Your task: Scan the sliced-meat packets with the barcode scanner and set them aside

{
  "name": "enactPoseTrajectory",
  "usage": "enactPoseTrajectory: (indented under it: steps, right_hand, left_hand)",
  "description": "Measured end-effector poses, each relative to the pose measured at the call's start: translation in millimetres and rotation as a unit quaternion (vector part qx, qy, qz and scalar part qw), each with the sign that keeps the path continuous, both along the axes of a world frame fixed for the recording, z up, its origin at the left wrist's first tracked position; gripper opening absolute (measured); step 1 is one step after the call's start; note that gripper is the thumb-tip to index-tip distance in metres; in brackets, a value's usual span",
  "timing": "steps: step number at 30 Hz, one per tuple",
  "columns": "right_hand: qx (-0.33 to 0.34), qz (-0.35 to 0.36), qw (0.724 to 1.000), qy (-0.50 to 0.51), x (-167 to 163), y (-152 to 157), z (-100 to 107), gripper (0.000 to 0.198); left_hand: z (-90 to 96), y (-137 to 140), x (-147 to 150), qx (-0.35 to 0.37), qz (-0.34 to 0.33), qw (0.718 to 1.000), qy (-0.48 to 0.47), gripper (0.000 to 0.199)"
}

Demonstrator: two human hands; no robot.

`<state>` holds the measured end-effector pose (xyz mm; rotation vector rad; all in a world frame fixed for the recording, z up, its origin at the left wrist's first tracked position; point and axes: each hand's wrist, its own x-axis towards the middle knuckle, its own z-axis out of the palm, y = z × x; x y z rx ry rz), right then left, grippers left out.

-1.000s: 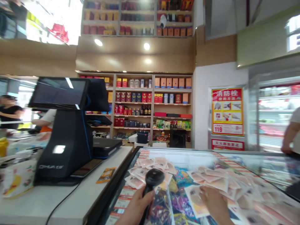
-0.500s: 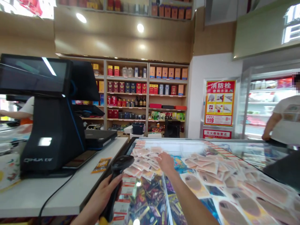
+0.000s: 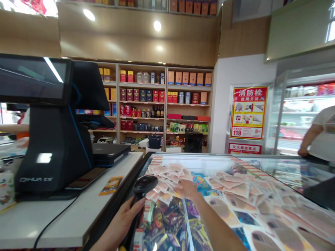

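My left hand is wrapped round the handle of a black barcode scanner, its head tilted up toward the packets. Stretched forward, my right hand is at the near right edge of a pile of flat, clear-edged packets on the glass top. Its fingers are curled down and seem to pinch one packet; the fingertips are partly hidden. To the right lies a bigger spread of similar packets. Blue packs show just beyond my right wrist, and dark wrapped goods lie beneath the glass.
At left a black point-of-sale terminal stands on a white counter, with a small orange packet and a dark phone-like slab nearby. Shelves of boxes line the back. A person stands at right.
My left hand and the scanner have moved right, closer to the packets. My right hand has shifted slightly down and right at the pile's edge. The view has turned a little.
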<state>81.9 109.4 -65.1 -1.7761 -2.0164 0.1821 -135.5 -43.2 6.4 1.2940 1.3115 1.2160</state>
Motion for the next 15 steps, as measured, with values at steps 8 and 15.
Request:
enactPoseTrajectory:
  steps: [8, 15]
  right_hand:
    - [0.132, 0.079, 0.981, -0.115, -4.4, -28.9, 7.7, 0.031]
    - [0.049, -0.008, 0.999, -0.001, 0.5, -19.2, -1.7, 0.03]
  left_hand:
    - [0.9, 2.9, 10.1, 0.013, -0.015, 1.0, -0.01, 0.03]
    - [1.7, -2.3, 14.1, 0.002, -0.004, 1.0, -0.019, 0.03]
